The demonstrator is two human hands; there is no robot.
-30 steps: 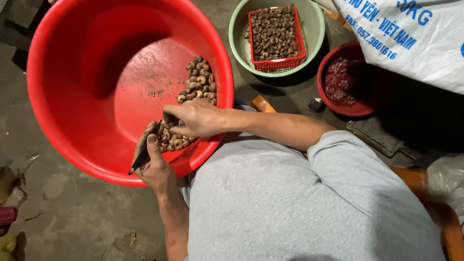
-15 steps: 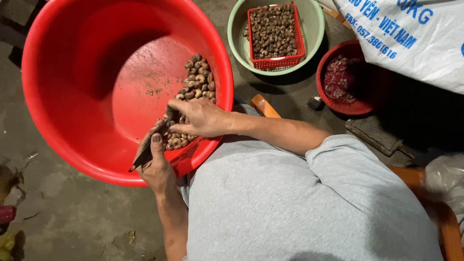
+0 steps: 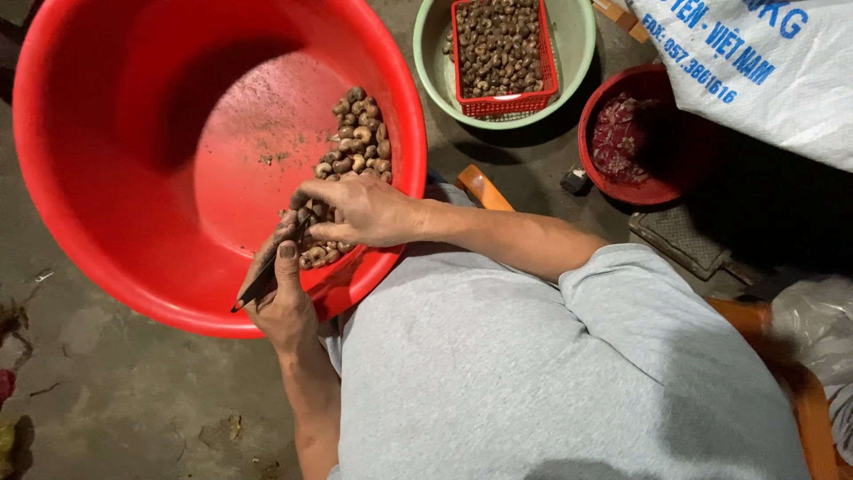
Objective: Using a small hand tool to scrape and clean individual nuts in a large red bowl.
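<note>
Grey floor below. My left hand [image 3: 283, 302] grips a knife [image 3: 263, 277]; my right hand [image 3: 355, 212] pinches nuts [image 3: 355, 156] at the red tub's [image 3: 115, 178] four o'clock. Next: cut carefully.

We see a bright red basin [image 3: 133, 178], brown nuts [image 3: 355, 147], a pale green bowl [image 3: 577, 36], a red basket [image 3: 498, 105], and a grey shirt [image 3: 551, 382].
</note>
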